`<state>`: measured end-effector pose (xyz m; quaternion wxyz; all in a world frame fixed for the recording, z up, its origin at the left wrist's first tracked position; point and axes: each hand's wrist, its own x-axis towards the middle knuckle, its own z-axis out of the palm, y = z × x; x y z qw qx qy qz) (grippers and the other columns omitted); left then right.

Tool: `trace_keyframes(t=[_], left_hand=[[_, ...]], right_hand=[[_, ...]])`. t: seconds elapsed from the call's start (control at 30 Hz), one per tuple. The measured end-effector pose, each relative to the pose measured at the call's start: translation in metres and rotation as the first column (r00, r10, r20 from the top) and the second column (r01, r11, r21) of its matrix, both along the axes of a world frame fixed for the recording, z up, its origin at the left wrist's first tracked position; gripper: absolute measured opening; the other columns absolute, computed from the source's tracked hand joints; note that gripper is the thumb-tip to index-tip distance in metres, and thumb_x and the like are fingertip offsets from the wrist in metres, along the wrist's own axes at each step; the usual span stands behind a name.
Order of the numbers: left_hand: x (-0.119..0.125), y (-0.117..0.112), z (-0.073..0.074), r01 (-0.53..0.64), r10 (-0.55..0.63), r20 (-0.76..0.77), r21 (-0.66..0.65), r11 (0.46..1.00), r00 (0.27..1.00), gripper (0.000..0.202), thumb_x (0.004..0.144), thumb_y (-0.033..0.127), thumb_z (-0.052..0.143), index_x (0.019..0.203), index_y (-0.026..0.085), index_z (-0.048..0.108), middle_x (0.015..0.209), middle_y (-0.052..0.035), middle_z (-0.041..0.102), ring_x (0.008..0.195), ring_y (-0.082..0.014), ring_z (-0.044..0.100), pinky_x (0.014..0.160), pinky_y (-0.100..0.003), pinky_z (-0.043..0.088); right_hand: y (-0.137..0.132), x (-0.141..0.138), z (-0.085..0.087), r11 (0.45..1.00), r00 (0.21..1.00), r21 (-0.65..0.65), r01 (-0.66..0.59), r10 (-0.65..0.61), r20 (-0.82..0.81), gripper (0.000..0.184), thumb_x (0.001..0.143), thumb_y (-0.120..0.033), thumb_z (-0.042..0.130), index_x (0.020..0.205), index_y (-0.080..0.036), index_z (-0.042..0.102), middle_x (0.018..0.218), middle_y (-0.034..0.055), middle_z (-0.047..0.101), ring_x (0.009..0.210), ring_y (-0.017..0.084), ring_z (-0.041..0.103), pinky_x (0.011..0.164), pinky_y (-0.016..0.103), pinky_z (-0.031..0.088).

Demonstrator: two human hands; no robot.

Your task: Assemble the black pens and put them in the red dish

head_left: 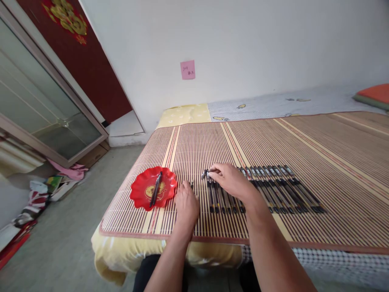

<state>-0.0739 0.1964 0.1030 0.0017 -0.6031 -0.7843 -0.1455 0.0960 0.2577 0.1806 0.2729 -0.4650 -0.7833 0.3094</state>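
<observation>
A long row of dark pens (273,188) lies side by side on the striped bamboo mat (304,146) covering the bed. My right hand (231,180) rests over the left end of the row, its fingertips pinched on a pen cap at about the row's top. My left hand (186,205) sits just left of the row with fingers curled, a thin dark pen tip showing above it. A red scalloped plate (138,194) lies further left on the mat with one or two dark pens (156,188) in it.
The mat's front edge and yellow sheet (121,251) are near my body. An orange pillow (375,95) lies far right. Clothes and papers (45,190) clutter the floor at left by a glass door. A pink note (187,69) is stuck on the wall.
</observation>
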Motion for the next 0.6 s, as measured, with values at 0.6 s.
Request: trace_keyframes(t=[0.6], left_hand=[[-0.012,0.003,0.014,-0.052,-0.229,0.659,0.377,0.925,0.716,0.049,0.074,-0.001,0.058,0.117,0.019,0.047,0.073,0.0079,0.047,0.063,-0.0148,0.053,0.062,-0.026,0.042]], right_hand=[[0.003,-0.011,-0.012,0.996,0.991,-0.079,-0.049,0.038,-0.129,0.021,0.096,-0.035,0.057,0.090,-0.020,0.071,0.082,0.0059,0.071,0.074,0.019,0.065,0.067,0.032,0.047]])
